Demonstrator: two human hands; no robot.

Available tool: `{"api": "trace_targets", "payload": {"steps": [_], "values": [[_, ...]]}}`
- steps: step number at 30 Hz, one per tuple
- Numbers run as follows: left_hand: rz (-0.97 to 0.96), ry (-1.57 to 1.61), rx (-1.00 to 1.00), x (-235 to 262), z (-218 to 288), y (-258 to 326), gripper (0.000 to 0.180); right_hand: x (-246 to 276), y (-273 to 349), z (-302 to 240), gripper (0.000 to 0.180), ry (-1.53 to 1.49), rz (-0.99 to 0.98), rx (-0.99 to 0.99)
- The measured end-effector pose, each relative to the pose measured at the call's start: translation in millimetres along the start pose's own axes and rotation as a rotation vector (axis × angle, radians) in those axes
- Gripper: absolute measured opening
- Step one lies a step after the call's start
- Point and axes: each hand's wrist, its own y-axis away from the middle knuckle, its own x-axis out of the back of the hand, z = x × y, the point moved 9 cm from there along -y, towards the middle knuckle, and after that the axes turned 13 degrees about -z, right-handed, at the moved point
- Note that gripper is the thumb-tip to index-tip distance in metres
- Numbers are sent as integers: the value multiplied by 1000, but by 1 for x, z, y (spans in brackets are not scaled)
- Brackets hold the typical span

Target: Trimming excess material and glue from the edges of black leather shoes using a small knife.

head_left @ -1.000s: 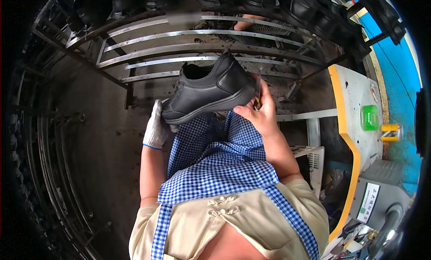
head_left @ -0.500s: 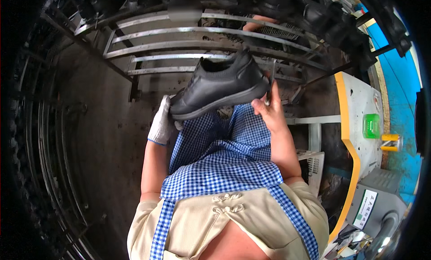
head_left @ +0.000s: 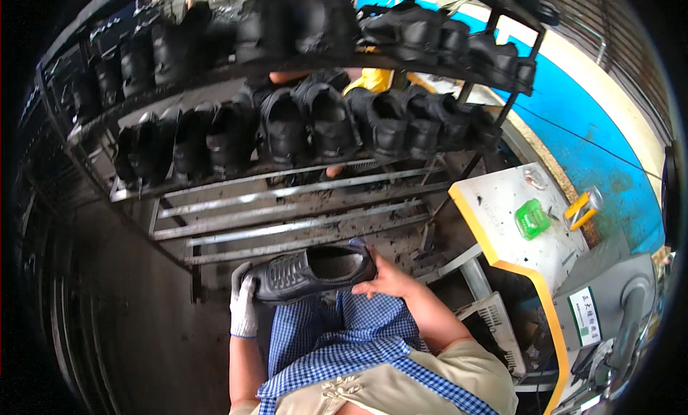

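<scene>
A black lace-up shoe (head_left: 287, 277) is held level above my lap, its opening facing up and its toe to the left. My left hand (head_left: 244, 307), in a white knitted glove, is closed around the toe end. At the heel end, my bare right hand (head_left: 390, 277) grips the shoe, thumb on the near side and fingers partly hidden. A small bluish bit shows by the far side of the heel, too unclear to name. Below the shoe lies my blue checked apron (head_left: 322, 343).
Ahead stands a metal rack (head_left: 236, 207) with rows of black shoes (head_left: 330, 121). Behind it, someone in yellow (head_left: 376, 79) is partly visible. To the right, a yellow-edged worktable (head_left: 502, 214) holds a green container (head_left: 532, 219) and a yellow-striped clear one (head_left: 584, 207). A grey machine (head_left: 609, 300) adjoins it.
The shoe has turned from showing its side and sole edge to showing its opening and laces. The view has tilted up toward the rack. A thin tool by the right hand no longer shows clearly.
</scene>
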Motion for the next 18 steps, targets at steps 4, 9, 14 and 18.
{"api": "trace_targets", "payload": {"steps": [4, 9, 14, 18], "values": [[39, -120, -50, -22, 40, -11, 34, 0, 12, -23, 97, 46, 49, 72], [-74, -33, -139, -54, 61, -28, 43, 27, 33, -64, 91, -68, 60, 263], [-510, 397, -216, -118, 89, -15, 82, 85, 91, -121, 75, -166, 460, 451], [-464, 311, -161, -102, 56, 1, 60, 130, 182, -198, 43, -384, 1070, 1117]]}}
